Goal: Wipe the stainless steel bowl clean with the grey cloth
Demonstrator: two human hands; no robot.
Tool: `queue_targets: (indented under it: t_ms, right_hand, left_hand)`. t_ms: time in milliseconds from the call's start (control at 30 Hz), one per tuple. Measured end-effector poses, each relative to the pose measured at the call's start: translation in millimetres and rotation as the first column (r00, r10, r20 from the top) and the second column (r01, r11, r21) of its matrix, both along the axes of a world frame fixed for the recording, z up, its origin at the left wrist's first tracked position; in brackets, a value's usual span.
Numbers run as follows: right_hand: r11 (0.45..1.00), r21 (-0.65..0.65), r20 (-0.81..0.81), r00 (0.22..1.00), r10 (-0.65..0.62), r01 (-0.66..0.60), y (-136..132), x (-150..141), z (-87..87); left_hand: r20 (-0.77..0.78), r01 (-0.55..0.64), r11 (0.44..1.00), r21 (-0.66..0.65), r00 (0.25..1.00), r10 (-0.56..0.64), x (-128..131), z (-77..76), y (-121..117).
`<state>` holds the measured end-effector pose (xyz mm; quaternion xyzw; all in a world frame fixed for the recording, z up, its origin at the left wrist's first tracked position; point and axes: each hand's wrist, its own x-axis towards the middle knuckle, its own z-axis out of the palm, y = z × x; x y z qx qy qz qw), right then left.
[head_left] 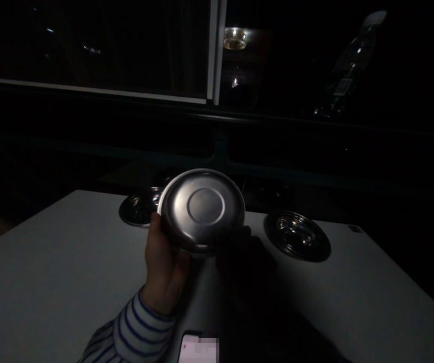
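Observation:
A round stainless steel plate is held up over the middle of the table, tilted, its underside with a ringed base facing me. My left hand, in a blue-and-white striped sleeve, grips its lower left rim, thumb along the edge. Deep in shadow at the plate's lower right is my right hand; it overlaps the rim, but its fingers are too dark to make out. Another steel plate lies behind to the left, partly covered by the held one. To the right rests a further steel plate, shiny inside.
Below my hands, a phone with a lit screen lies at the near edge of view on the white table. Beyond the table stands a dark window with a pale frame. A clear plastic bottle shows at upper right.

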<state>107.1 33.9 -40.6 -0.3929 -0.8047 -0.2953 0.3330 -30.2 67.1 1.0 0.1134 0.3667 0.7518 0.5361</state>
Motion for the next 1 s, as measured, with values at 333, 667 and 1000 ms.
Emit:
queue_targets:
  t_ms: [333,667,1000]
  right_hand:
    - [0.995,0.08,0.004,0.998,-0.062,0.061,-0.8,-4.9,-0.8]
    - [0.988,0.152,0.038,0.998,-0.047,0.04,-2.9,-5.7,-0.3]
    - [0.99,0.144,0.021,1.0,0.002,-0.005,6.1,3.4,10.1]
  left_hand:
    - [-0.007,-0.103,0.992,0.073,0.995,0.103,2.6,3.2,-2.2]
    - [0.046,-0.086,0.995,0.058,0.995,0.083,2.1,6.3,-2.3]
    - [0.049,-0.015,1.0,0.021,0.999,0.013,-6.5,4.6,1.4]
